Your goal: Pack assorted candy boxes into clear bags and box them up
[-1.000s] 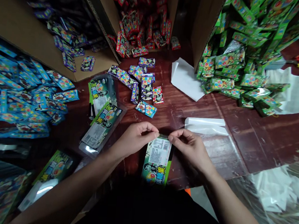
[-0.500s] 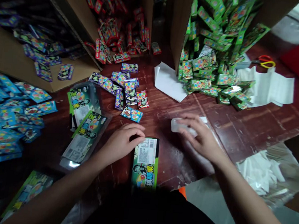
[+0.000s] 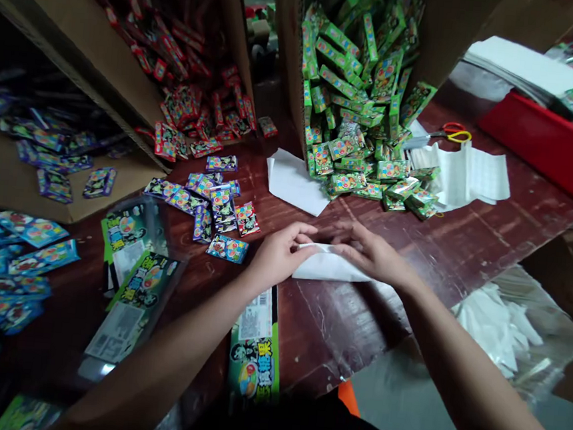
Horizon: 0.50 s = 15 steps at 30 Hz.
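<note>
A flat, white, paper-like folded piece (image 3: 329,267) is held between my two hands, just above the dark red table. My left hand (image 3: 283,251) pinches its left end, the thumb at its top edge. At its right side, my right hand (image 3: 373,253) has the thumb on the top edge and the fingers curled behind, partly hidden. Below my left wrist lies a green and black printed candy package (image 3: 257,353) with a white label. A blue candy packet (image 3: 227,248) and a red one (image 3: 247,218) lie left of my left hand.
Cardboard boxes spill purple packets (image 3: 54,185), red packets (image 3: 172,141) and green packets (image 3: 350,147). Blue packets (image 3: 7,284) pile at left beside printed packages (image 3: 131,302). White paper (image 3: 294,181), scissors (image 3: 457,133), a red bin (image 3: 543,144) and a bag of white pieces (image 3: 497,327) are around.
My left hand has left the printed package and moved up and right to the white piece. My right hand has moved slightly left, and both now grip it. The view has shifted right.
</note>
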Each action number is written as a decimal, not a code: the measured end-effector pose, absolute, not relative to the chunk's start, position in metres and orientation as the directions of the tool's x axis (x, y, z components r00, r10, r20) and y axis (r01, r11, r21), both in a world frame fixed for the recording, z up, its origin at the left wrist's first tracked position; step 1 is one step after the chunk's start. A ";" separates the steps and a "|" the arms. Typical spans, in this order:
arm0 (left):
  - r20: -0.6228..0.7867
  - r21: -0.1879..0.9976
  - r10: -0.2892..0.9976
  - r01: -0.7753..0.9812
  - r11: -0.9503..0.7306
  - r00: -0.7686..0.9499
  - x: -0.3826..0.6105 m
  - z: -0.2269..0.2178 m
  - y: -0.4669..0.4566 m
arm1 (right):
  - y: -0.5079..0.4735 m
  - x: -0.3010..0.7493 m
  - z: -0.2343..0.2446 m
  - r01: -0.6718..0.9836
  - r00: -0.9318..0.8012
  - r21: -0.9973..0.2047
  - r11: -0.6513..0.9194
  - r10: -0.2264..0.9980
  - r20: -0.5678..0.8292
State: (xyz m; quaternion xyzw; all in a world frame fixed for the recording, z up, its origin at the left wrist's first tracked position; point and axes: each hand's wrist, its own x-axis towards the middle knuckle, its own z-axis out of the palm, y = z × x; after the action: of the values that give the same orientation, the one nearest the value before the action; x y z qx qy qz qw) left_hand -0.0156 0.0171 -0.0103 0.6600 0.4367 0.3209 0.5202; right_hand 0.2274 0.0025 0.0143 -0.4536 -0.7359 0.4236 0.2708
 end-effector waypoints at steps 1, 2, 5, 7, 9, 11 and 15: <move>-0.049 0.977 0.920 0.212 -0.038 0.389 -0.017 -0.011 0.017 | 0.000 0.228 0.013 0.444 -0.429 -0.863 0.242 0.903 0.032; -0.064 0.983 0.926 0.182 -0.006 0.373 -0.018 -0.011 0.017 | -0.002 0.229 0.012 0.448 -0.425 -0.855 0.261 0.904 0.053; -0.085 0.991 0.930 0.123 0.043 0.359 -0.021 -0.010 0.019 | -0.007 0.232 0.005 0.438 -0.409 -0.852 0.287 0.908 0.095; -0.084 0.992 0.929 0.114 0.046 0.359 -0.022 -0.009 0.019 | -0.009 0.233 0.000 0.419 -0.389 -0.863 0.283 0.914 0.110; -0.091 0.992 0.927 0.116 0.052 0.363 -0.022 -0.009 0.018 | -0.010 0.233 -0.002 0.407 -0.377 -0.859 0.312 0.914 0.153; -0.098 0.990 0.927 0.135 0.051 0.363 -0.022 -0.011 0.016 | -0.011 0.233 -0.001 0.410 -0.360 -0.835 0.367 0.906 0.222; -0.093 0.972 0.927 0.233 0.006 0.364 -0.022 -0.020 0.014 | -0.013 0.230 0.002 0.414 -0.319 -0.810 0.415 0.900 0.298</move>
State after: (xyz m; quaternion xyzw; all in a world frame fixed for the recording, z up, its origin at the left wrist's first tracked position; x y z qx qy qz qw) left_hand -0.0222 0.0135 -0.0196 0.6267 0.4627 0.3226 0.5376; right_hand 0.2305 -0.0130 0.0017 -0.4390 -0.7480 0.3159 0.3847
